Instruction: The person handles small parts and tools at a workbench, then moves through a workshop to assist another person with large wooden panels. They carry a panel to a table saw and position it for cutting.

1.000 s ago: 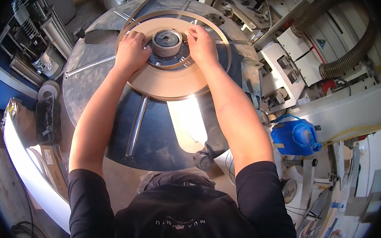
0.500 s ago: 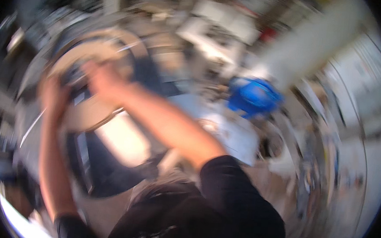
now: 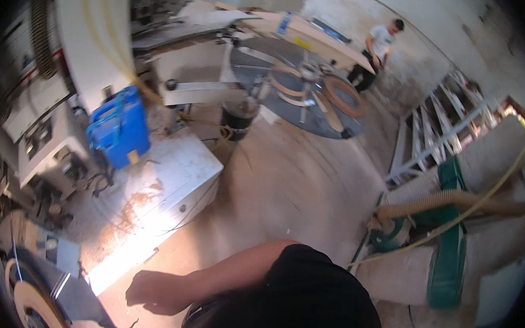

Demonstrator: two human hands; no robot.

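Reel of tan strip [image 3: 29, 295] sits lower left of the blue canister [image 3: 119, 129]; below that canister hangs the right hand [image 3: 157, 291], fingers curled, any grasp unclear; left hand unseen, state untellable.

Coil [image 3: 33, 297] cropped (lower edge); left grip unseen

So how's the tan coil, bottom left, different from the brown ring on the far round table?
The tan coil is paler; the brown ring is darker. The tan coil is cut off by the picture's edge; the brown ring shows whole. Both are round.
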